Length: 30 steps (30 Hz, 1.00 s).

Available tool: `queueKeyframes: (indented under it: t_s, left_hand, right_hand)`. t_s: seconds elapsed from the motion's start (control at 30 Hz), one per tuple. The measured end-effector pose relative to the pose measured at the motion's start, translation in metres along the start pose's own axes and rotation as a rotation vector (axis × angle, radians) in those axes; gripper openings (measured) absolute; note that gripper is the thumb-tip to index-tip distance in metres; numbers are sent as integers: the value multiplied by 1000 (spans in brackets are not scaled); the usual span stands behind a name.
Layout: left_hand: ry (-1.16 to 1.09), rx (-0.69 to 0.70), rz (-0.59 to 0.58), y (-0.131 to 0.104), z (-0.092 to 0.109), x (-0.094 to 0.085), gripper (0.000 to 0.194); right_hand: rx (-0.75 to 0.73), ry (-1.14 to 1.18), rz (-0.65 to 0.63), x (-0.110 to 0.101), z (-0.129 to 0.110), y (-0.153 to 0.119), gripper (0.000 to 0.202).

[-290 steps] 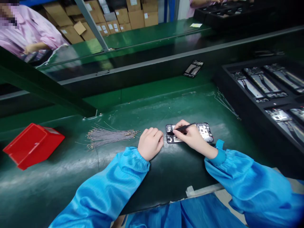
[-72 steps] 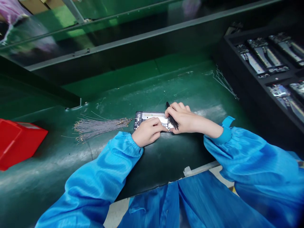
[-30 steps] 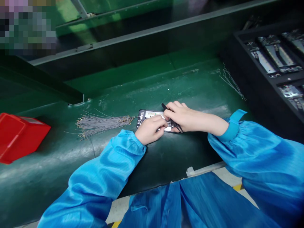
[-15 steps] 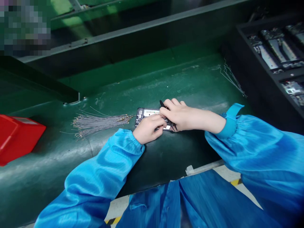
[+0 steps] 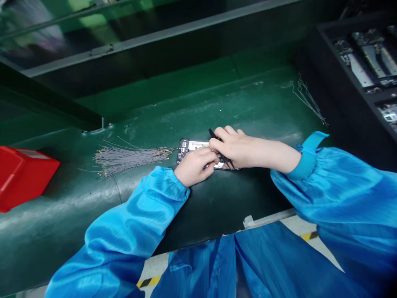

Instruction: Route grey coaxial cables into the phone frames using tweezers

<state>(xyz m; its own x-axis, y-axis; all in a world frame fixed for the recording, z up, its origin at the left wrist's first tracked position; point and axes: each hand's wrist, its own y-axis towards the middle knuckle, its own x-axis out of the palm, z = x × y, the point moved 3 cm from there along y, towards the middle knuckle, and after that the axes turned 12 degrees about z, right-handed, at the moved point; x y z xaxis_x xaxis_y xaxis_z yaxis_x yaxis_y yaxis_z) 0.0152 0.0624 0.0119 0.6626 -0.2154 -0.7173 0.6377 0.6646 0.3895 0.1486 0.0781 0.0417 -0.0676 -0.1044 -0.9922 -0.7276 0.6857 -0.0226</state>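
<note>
An opened phone body (image 5: 196, 145), black-framed with circuit parts and a pale inner panel, lies flat on the green bench. My left hand (image 5: 196, 166) rests over its lower left part, fingers curled in towards the thumb; what they pinch, if anything, is hidden. Black tweezers (image 5: 212, 133) are gripped by my right hand (image 5: 232, 144), their tips pointing down at the phone's right part. My two hands nearly touch over the phone. Left of it lies a bundle of thin grey cables (image 5: 133, 159) with small gold-coloured ends, reaching almost to the phone's edge.
A red bin (image 5: 27, 176) stands at the far left. Several loose thin wires (image 5: 308, 99) lie at the right, beside a black tray (image 5: 338, 78) holding several phone parts. A dark metal post (image 5: 62, 103) meets the bench at the back left.
The tweezer tips have shifted slightly right, and my right wrist has moved a little to the right. My left hand has stayed almost in place on the phone.
</note>
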Motion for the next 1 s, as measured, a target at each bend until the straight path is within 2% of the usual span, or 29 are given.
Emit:
queueKeyframes:
  t_s: [0.23,0.47,0.6,0.7,0.83,0.9,1.0]
  left_hand:
    - [6,-3,-7,1,1,-1,15]
    - [-54,38,-43,-1,0,-2,17]
    - [-48,69,-89,-1,1,-2,17]
    - [-53,79,-73,-2,3,-4,17]
    - [-80,67,26,-3,5,-7,15]
    - [-81,67,90,-3,5,-9,14]
    - [-51,70,195,-5,6,-12,13]
  right_hand:
    - [-24,28,31,1,2,-5,15]
    - [145,33,-143,-5,-11,8,33]
    - [247,89,-182,-4,-10,12,38]
    - [205,179,-65,1,-1,5,31]
    - [199,392,253,10,12,-19,24]
    - [197,343,329,16,10,-31,27]
    - [118,150,345,23,2,-38,39]
